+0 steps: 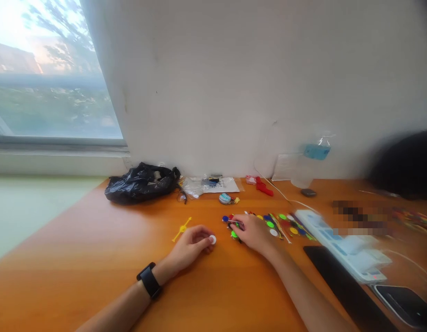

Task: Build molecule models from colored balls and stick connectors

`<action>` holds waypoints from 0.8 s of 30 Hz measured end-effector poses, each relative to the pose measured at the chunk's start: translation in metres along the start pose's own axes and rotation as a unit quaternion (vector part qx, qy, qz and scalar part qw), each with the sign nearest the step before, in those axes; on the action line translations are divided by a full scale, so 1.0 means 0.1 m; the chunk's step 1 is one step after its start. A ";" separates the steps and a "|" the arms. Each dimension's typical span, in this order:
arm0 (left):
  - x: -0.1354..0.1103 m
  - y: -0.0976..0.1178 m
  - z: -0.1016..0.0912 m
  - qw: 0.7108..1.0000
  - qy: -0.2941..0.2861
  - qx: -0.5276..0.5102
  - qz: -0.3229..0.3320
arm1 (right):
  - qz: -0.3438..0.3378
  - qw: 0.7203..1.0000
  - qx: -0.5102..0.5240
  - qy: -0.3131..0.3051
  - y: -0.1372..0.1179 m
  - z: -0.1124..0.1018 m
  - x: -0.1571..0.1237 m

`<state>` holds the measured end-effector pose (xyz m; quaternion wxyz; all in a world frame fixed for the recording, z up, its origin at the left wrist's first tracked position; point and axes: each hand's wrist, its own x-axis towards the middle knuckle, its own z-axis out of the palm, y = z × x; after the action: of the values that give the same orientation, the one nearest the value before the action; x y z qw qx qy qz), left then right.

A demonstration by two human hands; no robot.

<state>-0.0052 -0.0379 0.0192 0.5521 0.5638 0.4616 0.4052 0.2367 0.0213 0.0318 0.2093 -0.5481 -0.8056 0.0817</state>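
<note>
My left hand [190, 246], with a black watch on its wrist, rests on the orange table [96, 258] with fingers curled, pinching a small white disc [212, 239]. A yellow stick with a disc on it [181, 229] lies just left of that hand. My right hand [253, 233] sits closed at the left edge of a pile of small coloured discs and sticks [285, 223]. Its fingertips pinch a thin piece I cannot make out.
A black plastic bag [140, 182] lies at the back left near the wall. Clear packets [213, 185], a red piece [263, 186] and a water bottle [312, 163] stand along the wall. A white power strip [341, 244], a black pad [337, 281] and a phone [403, 304] are at right.
</note>
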 end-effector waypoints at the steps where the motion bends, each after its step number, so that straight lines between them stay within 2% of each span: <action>1: 0.00 0.00 0.00 1.000 0.000 -0.002 -0.001 | 0.004 1.000 -0.006 0.001 0.00 -0.01 0.00; 13: 0.01 -0.03 -0.01 1.000 -0.006 -0.028 -0.011 | 0.012 1.000 -0.008 0.005 -0.02 0.00 0.00; 18: 0.06 -0.13 -0.02 1.000 -0.006 -0.011 0.014 | 0.020 0.998 0.008 0.060 -0.03 0.02 0.00; 24: 0.07 -0.16 -0.04 0.999 -0.004 -0.006 0.040 | -0.077 0.980 0.145 0.112 -0.15 0.04 -0.01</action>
<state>-0.0087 -0.0307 0.0032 0.5407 0.5805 0.4338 0.4272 0.2230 0.0151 0.0335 0.3808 -0.4540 -0.7967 0.1192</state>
